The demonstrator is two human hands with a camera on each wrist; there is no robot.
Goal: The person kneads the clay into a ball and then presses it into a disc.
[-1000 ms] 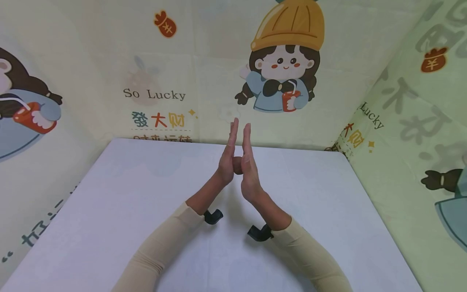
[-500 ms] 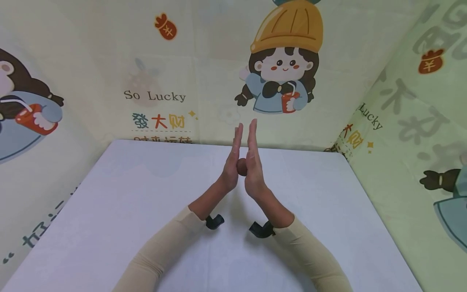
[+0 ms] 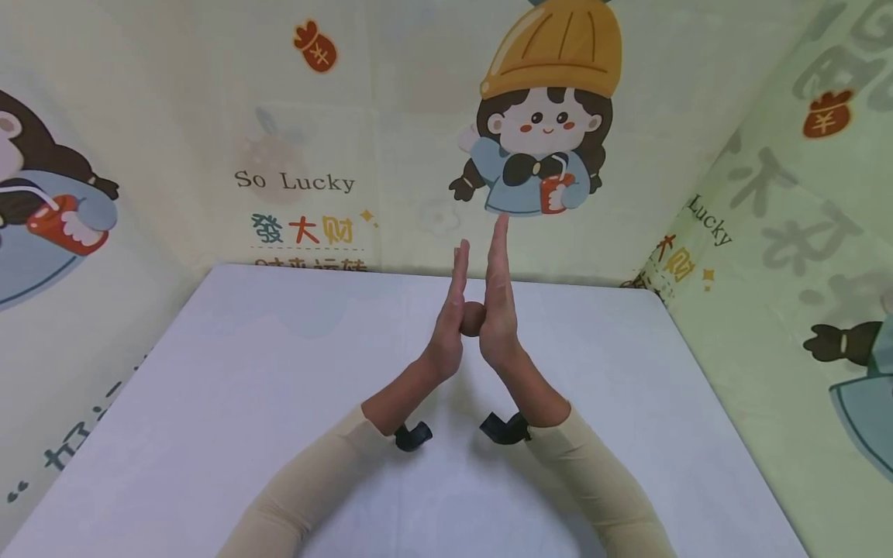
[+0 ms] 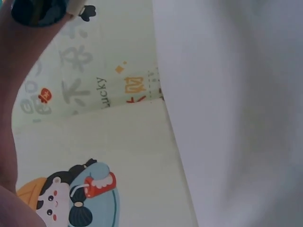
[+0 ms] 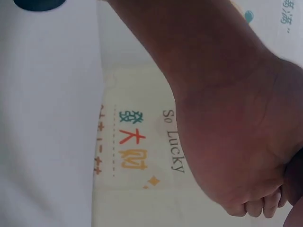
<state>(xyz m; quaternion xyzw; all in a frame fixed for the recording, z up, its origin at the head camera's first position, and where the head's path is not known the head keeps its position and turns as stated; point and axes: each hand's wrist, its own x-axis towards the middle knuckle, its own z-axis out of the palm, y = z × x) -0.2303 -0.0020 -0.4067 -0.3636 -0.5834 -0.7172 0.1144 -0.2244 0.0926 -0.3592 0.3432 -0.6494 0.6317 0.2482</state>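
A small brown ball (image 3: 473, 318) is pressed between two upright palms, above the table. My left hand (image 3: 446, 333) touches it from the left, its fingers straight and pointing forward and up. From the right, my right hand (image 3: 499, 318) presses against the ball with straight fingers as well, and its fingertips reach higher than the left ones. In the right wrist view the ball (image 5: 296, 176) is a dark shape cut off at the right edge, beside the right hand (image 5: 232, 137). The left wrist view has only part of the left hand (image 4: 9, 118) along its left side; the ball is hidden there.
A white table (image 3: 314, 349) lies under both arms. Behind it and at its sides hang pale cloth walls (image 3: 412, 155) with printed cartoon figures and lettering. Dark curved wrist mounts (image 3: 505, 428) stick out below both wrists.
Both hands and the ball have shifted to the right. The right hand has slid forward and up past the left, which has drawn slightly back, with the ball still between the palms.
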